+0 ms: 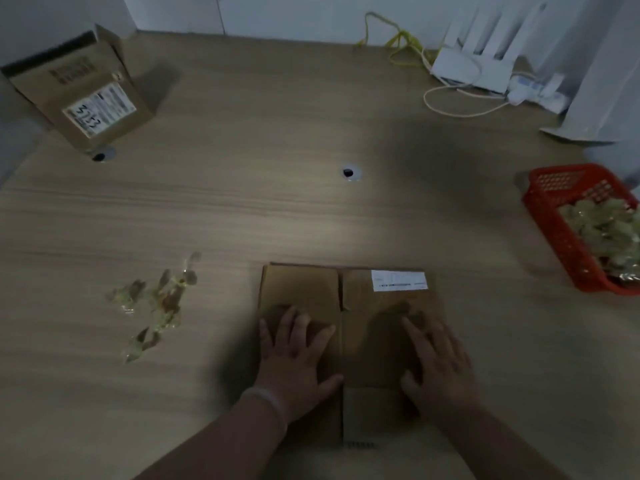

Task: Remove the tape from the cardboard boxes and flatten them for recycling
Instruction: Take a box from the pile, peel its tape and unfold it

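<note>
A flattened brown cardboard box point(360, 296) lies on the wooden table in front of me, with a white label at its far right corner. My left hand point(294, 355) presses flat on its left half, fingers spread. My right hand point(436, 358) presses flat on its right half. Crumpled pieces of clear yellowish tape point(156, 299) lie loose on the table to the left of the box. A second cardboard box point(79, 95), still standing with a white label on its side, sits at the far left corner.
A red plastic basket point(561, 223) holding crumpled tape stands at the right edge. A white router point(474, 64) with yellow and white cables sits at the back right. Two cable holes point(349, 173) pierce the tabletop.
</note>
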Demonstrator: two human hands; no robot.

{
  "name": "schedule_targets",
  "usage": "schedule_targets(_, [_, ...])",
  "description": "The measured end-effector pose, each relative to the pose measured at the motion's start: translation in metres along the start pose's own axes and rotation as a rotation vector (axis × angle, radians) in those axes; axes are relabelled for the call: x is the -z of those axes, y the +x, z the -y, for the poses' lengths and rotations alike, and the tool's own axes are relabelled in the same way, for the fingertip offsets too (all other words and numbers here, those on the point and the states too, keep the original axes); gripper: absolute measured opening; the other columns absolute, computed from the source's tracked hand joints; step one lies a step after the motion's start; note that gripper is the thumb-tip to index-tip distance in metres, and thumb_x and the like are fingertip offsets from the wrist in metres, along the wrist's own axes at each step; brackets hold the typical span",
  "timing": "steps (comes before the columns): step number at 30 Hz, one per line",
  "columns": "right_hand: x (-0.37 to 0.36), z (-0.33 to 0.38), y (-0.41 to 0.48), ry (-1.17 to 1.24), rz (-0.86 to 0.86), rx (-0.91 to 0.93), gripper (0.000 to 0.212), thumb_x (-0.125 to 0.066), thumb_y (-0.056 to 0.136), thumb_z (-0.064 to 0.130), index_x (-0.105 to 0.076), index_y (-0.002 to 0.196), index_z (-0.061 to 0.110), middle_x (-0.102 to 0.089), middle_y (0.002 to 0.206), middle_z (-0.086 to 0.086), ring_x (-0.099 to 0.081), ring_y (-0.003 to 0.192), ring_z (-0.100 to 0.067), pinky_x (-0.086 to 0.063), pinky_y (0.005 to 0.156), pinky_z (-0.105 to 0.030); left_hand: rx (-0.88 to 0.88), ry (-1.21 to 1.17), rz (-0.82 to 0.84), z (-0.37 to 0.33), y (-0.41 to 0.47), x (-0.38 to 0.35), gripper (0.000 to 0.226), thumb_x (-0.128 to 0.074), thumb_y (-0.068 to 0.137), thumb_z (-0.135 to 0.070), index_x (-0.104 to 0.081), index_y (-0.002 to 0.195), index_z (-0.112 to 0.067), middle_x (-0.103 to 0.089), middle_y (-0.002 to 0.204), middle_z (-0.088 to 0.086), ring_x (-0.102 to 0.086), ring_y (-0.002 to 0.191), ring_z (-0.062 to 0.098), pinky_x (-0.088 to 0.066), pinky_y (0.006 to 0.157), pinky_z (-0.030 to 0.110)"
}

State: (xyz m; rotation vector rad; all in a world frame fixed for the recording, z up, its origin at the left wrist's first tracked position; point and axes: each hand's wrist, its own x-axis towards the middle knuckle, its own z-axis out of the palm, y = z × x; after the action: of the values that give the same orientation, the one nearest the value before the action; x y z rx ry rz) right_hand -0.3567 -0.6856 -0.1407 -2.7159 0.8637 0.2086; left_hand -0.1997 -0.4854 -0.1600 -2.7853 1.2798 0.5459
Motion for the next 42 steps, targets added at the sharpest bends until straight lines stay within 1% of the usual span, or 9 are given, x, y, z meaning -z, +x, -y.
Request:
schedule_targets(4, [-0.012,0.020,0.043,-0.188,0.023,0.111,0.085,-0.024,0.077,0.076,0.013,0.147,0.045,0.023,0.157,0.002,0.016,0.146,-0.026,0.006,0.116,-0.052,0.008,0.049,-0.079,0.002,0.037,0.008,0.086,-0.023,0.069,-0.082,-0.005,0.145,-0.046,-0.001,0.157,0.005,0.019,0.142,0.034,0.018,0.104,0.068])
schedule_targets(12, [-0.025,0.017,0.072,-0.208,-0.090,0.122,0.091,-0.034,0.076,0.080,-0.014,0.152,0.036,-0.011,0.161,-0.005,-0.009,0.148,-0.030,-0.012,0.113,-0.061,0.012,-0.004,-0.222,0.004,0.064,0.006,0.090,-0.036,0.066,-0.086,-0.020,0.146,-0.047,-0.013,0.159,0.011,-0.007,0.146,0.036,-0.006,0.106,0.072])
schedule_targets(22, [-0.013,0.017,0.086,-0.147,-0.147,0.058,0.069,-0.035,0.080,0.075,-0.041,0.137,0.038,-0.040,0.146,-0.001,-0.034,0.135,-0.026,-0.022,0.107,-0.046,0.009,0.003,-0.206,0.018,0.077,0.022,0.086,-0.034,0.065,-0.088,-0.027,0.141,-0.048,-0.033,0.143,0.010,-0.028,0.134,0.034,-0.014,0.110,0.062])
schedule_targets(25, [-0.018,0.016,0.088,-0.142,-0.180,0.047,0.077,-0.033,0.080,0.076,-0.032,0.146,0.035,-0.033,0.149,-0.003,-0.031,0.137,-0.026,-0.018,0.112,-0.045,0.035,0.008,-0.223,0.023,0.084,0.023,0.090,-0.031,0.068,-0.086,-0.021,0.146,-0.043,-0.026,0.147,0.010,-0.019,0.139,0.032,-0.008,0.112,0.062])
schedule_targets(29, [-0.024,0.014,0.093,-0.186,-0.154,0.026,0.091,-0.029,0.077,0.080,-0.011,0.153,0.033,-0.005,0.162,-0.002,-0.002,0.148,-0.026,-0.008,0.117,-0.055,0.042,0.031,-0.214,0.023,0.088,0.015,0.095,-0.026,0.066,-0.089,-0.006,0.148,-0.044,0.002,0.159,0.015,0.005,0.146,0.032,0.000,0.112,0.062])
schedule_targets(33, [-0.024,0.015,0.095,-0.176,-0.122,0.023,0.089,-0.022,0.079,0.081,-0.010,0.153,0.033,-0.002,0.162,0.002,0.003,0.148,-0.022,-0.009,0.117,-0.054,0.036,0.019,-0.201,0.025,0.090,0.017,0.093,-0.025,0.066,-0.089,-0.008,0.147,-0.046,0.001,0.159,0.012,0.006,0.146,0.028,0.002,0.113,0.059])
schedule_targets(36, [-0.018,0.011,0.095,-0.133,-0.090,0.039,0.083,-0.021,0.081,0.079,-0.004,0.152,0.038,0.003,0.161,0.007,0.010,0.148,-0.018,-0.004,0.118,-0.051,-0.017,-0.008,-0.201,0.027,0.084,0.025,0.085,-0.032,0.070,-0.085,-0.032,0.143,-0.040,-0.025,0.150,0.010,-0.019,0.142,0.028,-0.008,0.114,0.059])
schedule_targets(39, [-0.004,0.006,0.089,0.002,-0.095,0.155,0.070,-0.037,0.086,0.062,-0.026,0.148,0.033,-0.018,0.159,0.002,-0.010,0.148,-0.021,-0.016,0.118,-0.051,-0.072,-0.042,-0.268,0.023,0.075,0.028,0.069,-0.036,0.079,-0.075,-0.056,0.130,-0.032,-0.052,0.131,0.006,-0.045,0.124,0.030,-0.027,0.109,0.056])
schedule_targets(42, [-0.004,0.012,0.066,-0.029,-0.187,0.237,0.053,-0.044,0.089,0.048,-0.049,0.139,0.028,-0.038,0.151,-0.006,-0.030,0.142,-0.028,-0.028,0.112,-0.054,-0.019,-0.052,-0.231,0.011,0.065,0.023,0.068,-0.027,0.084,-0.068,-0.045,0.139,-0.032,-0.039,0.147,0.006,-0.030,0.138,0.030,-0.019,0.113,0.056])
